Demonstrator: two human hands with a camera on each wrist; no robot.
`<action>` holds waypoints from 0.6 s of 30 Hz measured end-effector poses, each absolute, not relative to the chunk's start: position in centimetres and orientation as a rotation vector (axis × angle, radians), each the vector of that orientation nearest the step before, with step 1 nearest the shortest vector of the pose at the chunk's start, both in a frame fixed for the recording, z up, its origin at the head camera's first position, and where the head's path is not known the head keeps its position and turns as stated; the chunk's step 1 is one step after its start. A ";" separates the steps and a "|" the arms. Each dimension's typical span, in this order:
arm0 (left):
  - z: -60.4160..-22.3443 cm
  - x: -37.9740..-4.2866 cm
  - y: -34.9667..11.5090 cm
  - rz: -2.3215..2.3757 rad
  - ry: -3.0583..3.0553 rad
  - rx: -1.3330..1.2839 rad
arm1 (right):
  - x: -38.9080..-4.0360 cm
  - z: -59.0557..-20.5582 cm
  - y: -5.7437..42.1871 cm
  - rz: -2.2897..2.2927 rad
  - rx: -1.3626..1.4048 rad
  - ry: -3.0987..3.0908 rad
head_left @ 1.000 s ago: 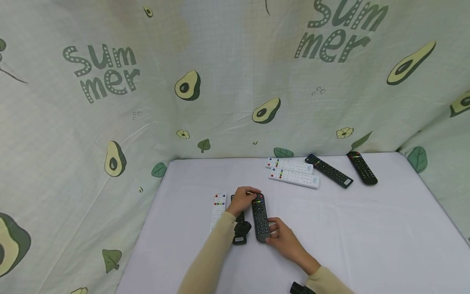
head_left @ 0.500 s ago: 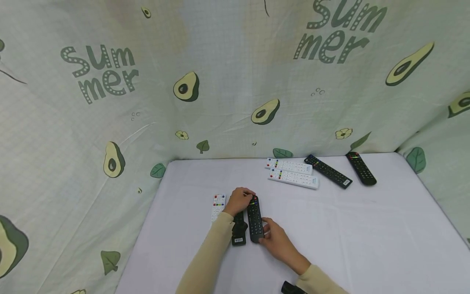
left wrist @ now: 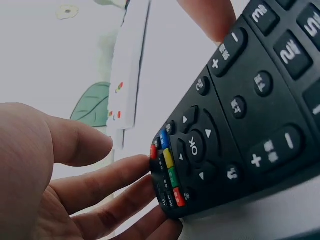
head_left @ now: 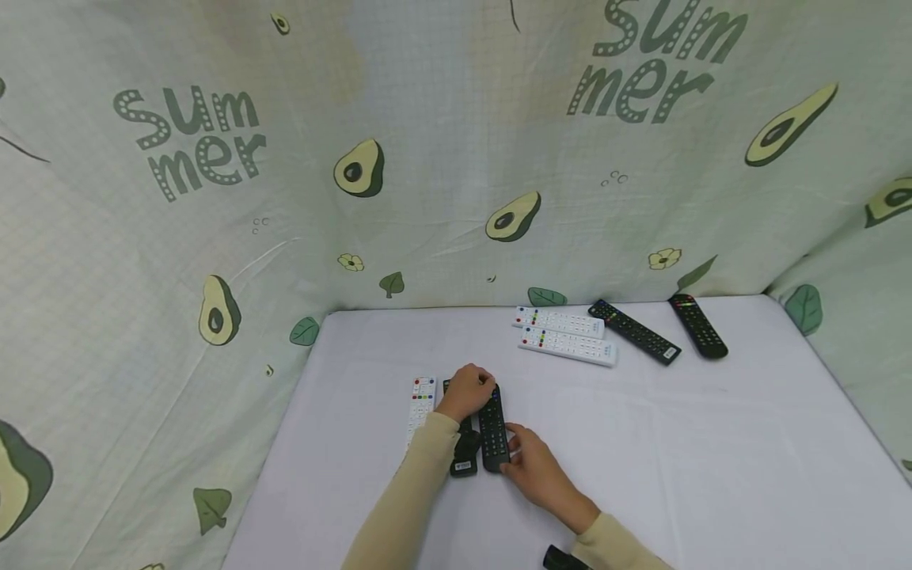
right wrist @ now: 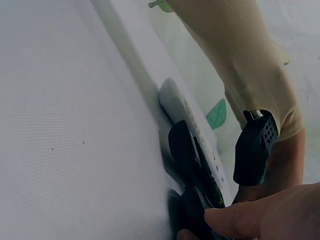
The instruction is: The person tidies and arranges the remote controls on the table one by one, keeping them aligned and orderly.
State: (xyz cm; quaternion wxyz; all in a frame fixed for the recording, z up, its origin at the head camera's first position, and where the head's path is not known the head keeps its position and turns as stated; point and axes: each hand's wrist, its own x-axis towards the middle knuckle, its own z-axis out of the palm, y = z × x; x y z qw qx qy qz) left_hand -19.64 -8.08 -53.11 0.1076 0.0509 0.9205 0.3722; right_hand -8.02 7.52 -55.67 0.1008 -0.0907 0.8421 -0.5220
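Note:
A black remote control (head_left: 494, 434) lies on the table, buttons up. My right hand (head_left: 539, 469) pinches its near end between thumb and fingers; in the right wrist view the thumb (right wrist: 240, 219) is on its edge. At its far end is my left hand (head_left: 466, 391). In the left wrist view, those fingers (left wrist: 107, 182) touch the end by the coloured buttons, and the thumb (left wrist: 80, 142) stands apart. Close on the left lies a second black remote (head_left: 464, 465), partly hidden by the left hand and wrist camera. Left of that is a white remote (head_left: 422, 400).
Two white remotes (head_left: 568, 346) lie side by side at the table's back. Right of them are a slanted black remote (head_left: 636, 332) and another black remote (head_left: 698, 326). A printed cloth (head_left: 427, 237) hangs behind the white-covered table (head_left: 712, 459).
Both hands have shifted the black remote a little left, closer to the second black remote. During the last half second it has barely moved, while the left hand has shifted slightly over its far end.

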 end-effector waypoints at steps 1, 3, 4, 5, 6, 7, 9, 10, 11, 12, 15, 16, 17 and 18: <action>-53.1 -19.6 -8.0 1.089 2.708 0.148 | -8.0 -55.7 7.6 -1.536 -0.269 2.496; -53.0 -19.5 -7.8 1.088 2.710 0.156 | -7.9 -55.5 7.9 -1.527 -0.268 2.510; -53.0 -19.5 -7.8 1.093 2.712 0.163 | -7.8 -55.5 8.0 -1.527 -0.265 2.513; -53.0 -19.5 -7.7 1.104 2.716 0.173 | -7.8 -55.4 8.2 -1.525 -0.263 2.518; -52.9 -19.5 -7.7 1.107 2.722 0.182 | -7.8 -55.3 8.5 -1.526 -0.256 2.523; -52.9 -19.5 -7.6 1.106 2.730 0.190 | -7.8 -55.2 8.8 -1.534 -0.246 2.528; -52.9 -19.7 -7.5 1.114 2.746 0.199 | -7.9 -55.0 9.4 -1.554 -0.216 2.537; -52.9 -19.8 -7.4 1.109 2.758 0.203 | -8.0 -54.9 9.8 -1.561 -0.199 2.548; -53.0 -19.9 -7.2 1.105 2.767 0.199 | -8.1 -54.9 10.2 -1.564 -0.180 2.563; -53.0 -20.0 -7.1 1.104 2.772 0.193 | -8.3 -54.9 10.7 -1.567 -0.159 2.578; -53.1 -20.3 -6.6 1.122 2.769 0.174 | -9.0 -54.7 12.1 -1.539 -0.111 2.637; -53.2 -20.3 -6.3 1.135 2.765 0.167 | -9.3 -54.7 12.6 -1.525 -0.097 2.658; -53.2 -20.4 -6.1 1.152 2.757 0.160 | -9.5 -54.7 13.2 -1.513 -0.088 2.672; -53.2 -20.4 -5.9 1.171 2.748 0.152 | -9.8 -54.6 13.7 -1.500 -0.077 2.686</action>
